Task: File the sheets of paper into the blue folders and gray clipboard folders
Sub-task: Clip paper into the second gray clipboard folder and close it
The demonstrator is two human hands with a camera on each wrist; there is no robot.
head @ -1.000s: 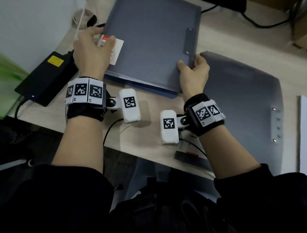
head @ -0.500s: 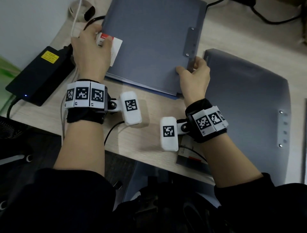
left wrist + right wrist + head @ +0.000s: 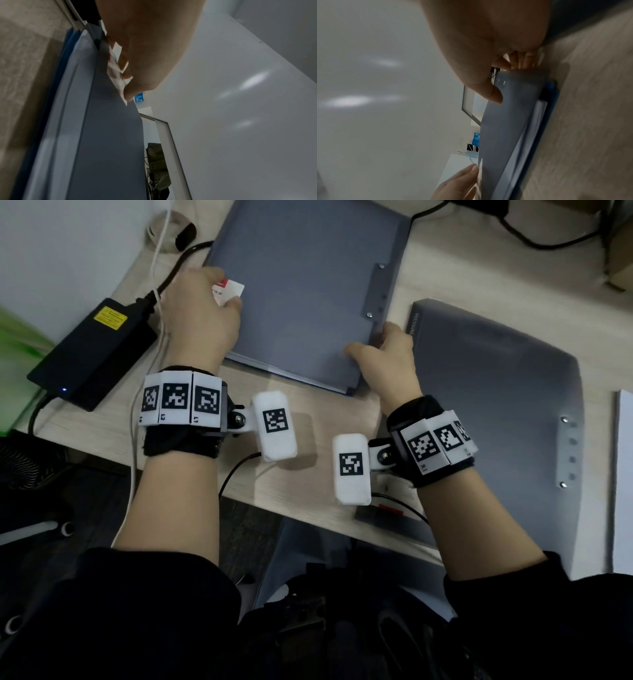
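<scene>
A gray clipboard folder (image 3: 301,296) lies closed on top of a blue folder (image 3: 308,383), whose edge shows along the near side. My left hand (image 3: 219,289) grips the stack's left edge, thumb on a white and red label (image 3: 231,289). My right hand (image 3: 376,340) pinches the gray folder's right edge just below its clip strip (image 3: 378,290), thumb on top. The right wrist view shows the gray cover (image 3: 508,121) slightly raised over white sheets (image 3: 537,121) and the blue folder (image 3: 551,108). A second gray clipboard folder (image 3: 496,405) lies closed to the right.
A black power adapter (image 3: 92,350) with cables lies left of the stack. White paper (image 3: 623,474) sits at the far right edge of the wooden desk (image 3: 308,474). Black cables (image 3: 534,237) run along the back. A small dark object (image 3: 387,513) rests at the desk's near edge.
Both hands keep their hold on the stack. My left thumb now covers more of the label. The view has shifted slightly.
</scene>
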